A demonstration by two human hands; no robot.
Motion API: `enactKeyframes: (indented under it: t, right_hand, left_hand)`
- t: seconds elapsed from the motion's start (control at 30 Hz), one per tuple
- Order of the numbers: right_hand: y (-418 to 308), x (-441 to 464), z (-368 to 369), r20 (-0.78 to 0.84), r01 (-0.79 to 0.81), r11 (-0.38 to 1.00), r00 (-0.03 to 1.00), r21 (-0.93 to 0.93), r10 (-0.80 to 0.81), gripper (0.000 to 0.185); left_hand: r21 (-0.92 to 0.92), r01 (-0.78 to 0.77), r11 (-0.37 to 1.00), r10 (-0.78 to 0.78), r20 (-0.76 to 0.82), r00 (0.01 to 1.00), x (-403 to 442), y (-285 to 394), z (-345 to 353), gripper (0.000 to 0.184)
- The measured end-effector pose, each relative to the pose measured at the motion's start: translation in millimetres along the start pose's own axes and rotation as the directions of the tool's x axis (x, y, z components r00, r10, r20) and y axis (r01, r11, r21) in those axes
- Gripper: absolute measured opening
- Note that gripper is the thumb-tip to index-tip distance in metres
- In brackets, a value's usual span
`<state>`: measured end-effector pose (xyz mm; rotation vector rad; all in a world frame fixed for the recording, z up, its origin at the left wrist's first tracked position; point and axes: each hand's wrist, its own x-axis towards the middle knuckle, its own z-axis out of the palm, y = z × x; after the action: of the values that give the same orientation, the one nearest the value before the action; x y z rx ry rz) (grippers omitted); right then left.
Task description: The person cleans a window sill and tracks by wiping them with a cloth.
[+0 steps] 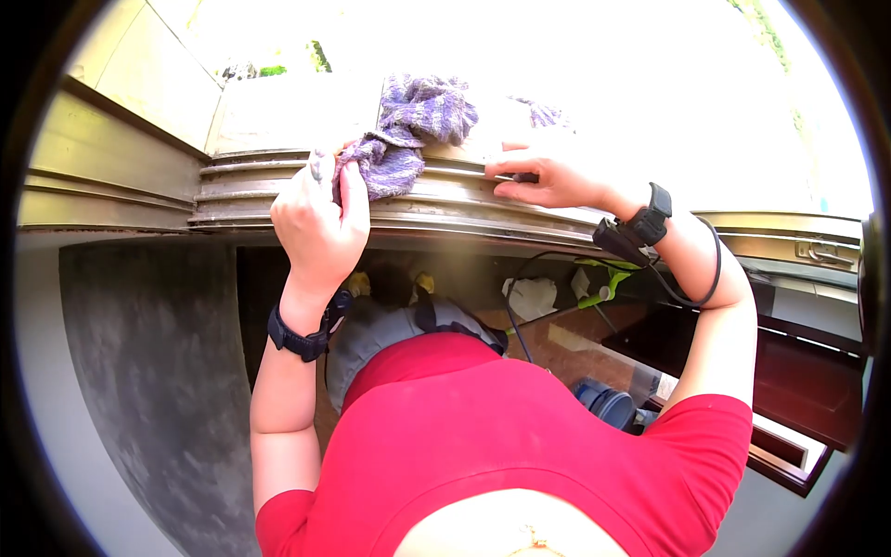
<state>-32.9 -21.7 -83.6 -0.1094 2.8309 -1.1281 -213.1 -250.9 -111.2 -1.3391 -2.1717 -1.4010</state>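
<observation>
A purple-and-white patterned cloth (427, 116) lies bunched over the metal window track (445, 190) and the bright sill behind it. My left hand (325, 200) is closed on the cloth's near end, pinching it between thumb and fingers. To the right, my right hand (557, 176) rests over the track, apart from the cloth. Its thumb and fingers close around a small dark object (526, 177), whose kind I cannot make out. Another purple patterned piece (543, 113) lies on the sill just beyond my right hand, washed out by glare.
The window frame (111, 172) rises at the left, and a metal latch (821, 252) sits at the right. A black cable (713, 269) loops round my right forearm. Below are a white bag (532, 299), a green item (608, 286), a blue container (608, 406) and dark red furniture (807, 381).
</observation>
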Motion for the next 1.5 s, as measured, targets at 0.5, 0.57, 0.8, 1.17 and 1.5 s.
enactKeyframes:
  t: [0.5, 0.57, 0.8, 1.17, 1.5]
  right_hand:
    - [-19.6, 10.7, -10.1, 0.295, 0.338, 0.769, 0.934, -0.542, -0.203, 0.023]
    - [-16.6, 12.5, -9.4, 0.311, 0.362, 0.764, 0.924, -0.534, -0.22, 0.023]
    - [-19.0, 9.9, -10.5, 0.286, 0.279, 0.838, 0.946, -0.469, -0.155, 0.019]
    - [-35.3, 8.1, -20.0, 0.117, 0.147, 0.901, 0.987, -0.409, -0.108, 0.018]
    - [-26.8, 9.0, -9.8, 0.22, 0.209, 0.822, 0.97, -0.53, -0.105, 0.018]
  left_hand:
    - [0.01, -0.006, 1.0, 0.006, 0.008, 1.0, 0.1, 5.9, 1.3, 0.023]
    - [-0.001, -0.015, 1.0, 0.015, -0.004, 1.0, 0.0, 5.3, 2.1, 0.022]
    - [0.071, 0.035, 0.997, -0.04, 0.076, 0.996, 0.1, 10.9, -1.6, 0.02]
    - [0.062, 0.0, 0.998, -0.001, 0.025, 1.0, -0.7, 8.4, 0.6, 0.022]
    - [0.041, -0.036, 0.999, 0.036, -0.003, 0.999, 0.5, 8.4, 2.4, 0.022]
